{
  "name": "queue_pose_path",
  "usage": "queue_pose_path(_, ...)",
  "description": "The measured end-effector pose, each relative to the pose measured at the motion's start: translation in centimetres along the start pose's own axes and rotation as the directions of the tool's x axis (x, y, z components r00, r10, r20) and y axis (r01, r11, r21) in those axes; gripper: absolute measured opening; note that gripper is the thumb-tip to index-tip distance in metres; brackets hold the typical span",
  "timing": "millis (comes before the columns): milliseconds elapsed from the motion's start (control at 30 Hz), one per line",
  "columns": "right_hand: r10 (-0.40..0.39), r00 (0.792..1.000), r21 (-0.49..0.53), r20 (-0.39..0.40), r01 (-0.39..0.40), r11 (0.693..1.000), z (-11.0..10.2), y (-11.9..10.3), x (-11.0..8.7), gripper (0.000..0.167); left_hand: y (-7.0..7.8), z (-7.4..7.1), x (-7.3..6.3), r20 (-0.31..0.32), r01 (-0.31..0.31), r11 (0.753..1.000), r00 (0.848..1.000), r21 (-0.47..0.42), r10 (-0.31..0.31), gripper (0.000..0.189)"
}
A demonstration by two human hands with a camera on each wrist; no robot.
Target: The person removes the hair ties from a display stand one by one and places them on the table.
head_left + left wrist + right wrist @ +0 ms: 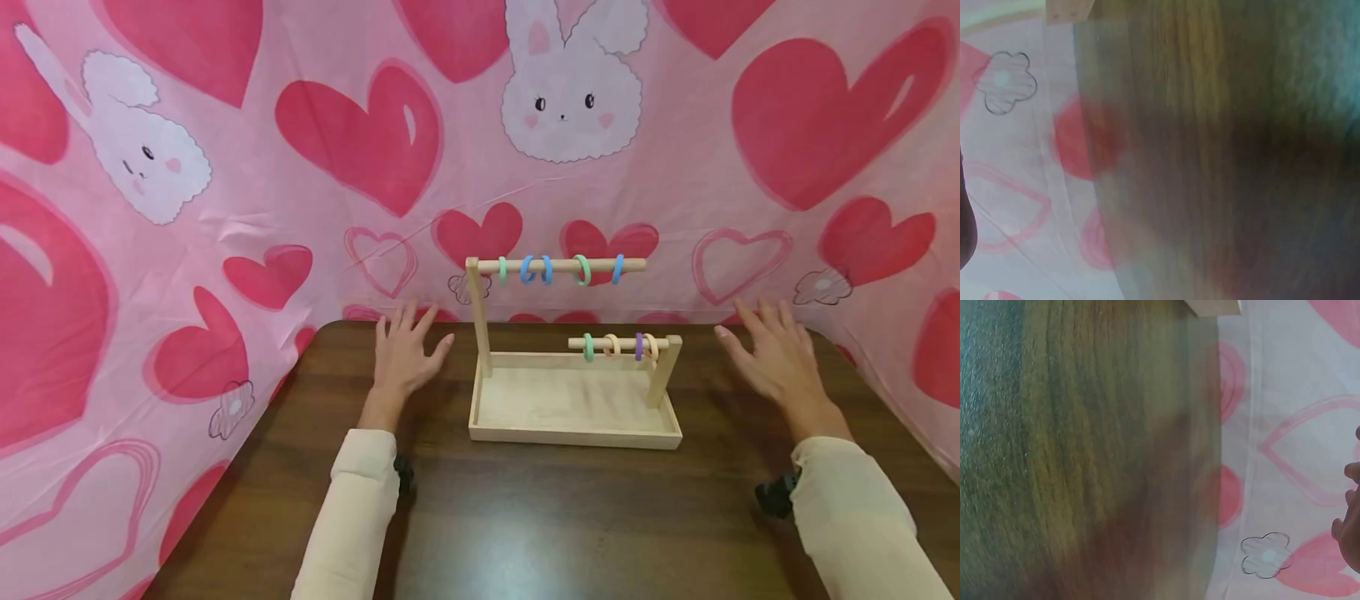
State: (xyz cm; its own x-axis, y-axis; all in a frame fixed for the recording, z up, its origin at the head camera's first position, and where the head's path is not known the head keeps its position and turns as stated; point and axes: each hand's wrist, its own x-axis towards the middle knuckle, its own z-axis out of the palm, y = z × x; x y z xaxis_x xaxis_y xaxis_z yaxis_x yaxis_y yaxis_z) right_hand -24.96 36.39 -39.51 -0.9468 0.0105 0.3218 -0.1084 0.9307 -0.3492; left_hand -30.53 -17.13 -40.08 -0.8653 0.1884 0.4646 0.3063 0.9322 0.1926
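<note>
A pale wooden tray (573,436) bears two posts, each with a rod. Several rings hang on the high rod (562,266), among them a green ring (502,277) and a blue ring (618,269). On the low rod (628,343) hang a purple ring (639,347), a green ring (588,354) and beige ones. Left of the tray is my left hand (403,357), fingers spread, holding nothing. My right hand (776,360) lies to the right of it, fingers also spread and without any object. In the wrist views only bits of the hands show at the edges.
The brown wooden table (525,517) reaches back to a pink cloth (322,200) printed with hearts and rabbits. This cloth also rises along both sides. Wooden corners (1069,9) show at the top of the wrist views.
</note>
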Motion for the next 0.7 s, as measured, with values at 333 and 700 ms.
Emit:
queue_pose_path(333, -0.038, 0.992, 0.053, -0.123, 0.045, 0.998, -0.3, -1.7, -0.6, 0.066, 1.9, 0.3, -0.9, -0.165, -0.139, 0.990, 0.977, -0.035, 0.132, 0.059)
queue_pose_path(700, -0.083, 0.979, 0.185, -0.188, 0.118, 0.976, -0.6, -4.0, -1.6, 0.055, 4.7, 0.8, -1.8, -0.296, -0.233, 0.970, 0.933, -0.067, 0.204, 0.051)
